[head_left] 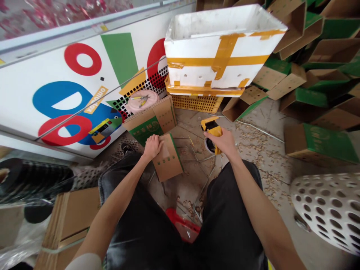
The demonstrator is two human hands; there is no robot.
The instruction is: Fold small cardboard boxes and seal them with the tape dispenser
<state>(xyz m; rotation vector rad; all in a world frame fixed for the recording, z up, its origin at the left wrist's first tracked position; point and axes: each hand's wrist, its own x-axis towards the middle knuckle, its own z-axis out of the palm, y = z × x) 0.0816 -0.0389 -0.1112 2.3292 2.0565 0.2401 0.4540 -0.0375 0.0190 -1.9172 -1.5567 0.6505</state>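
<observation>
Both arms reach forward over the knees — the left hand (152, 146) pressed flat on a small cardboard box (168, 159) at the left knee, the right hand (224, 143) clenched around a yellow tape dispenser (211, 132) above the littered floor (261, 150).

A: How is the small brown box (168, 161) lying?
B: It is lying tilted, closed, with a green edge showing.
A: And the yellow tape dispenser (213, 131)?
B: It is hanging near its right side, not touching.

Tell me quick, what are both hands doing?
Left hand: closed on the box.
Right hand: closed, holding the tape gun.
</observation>
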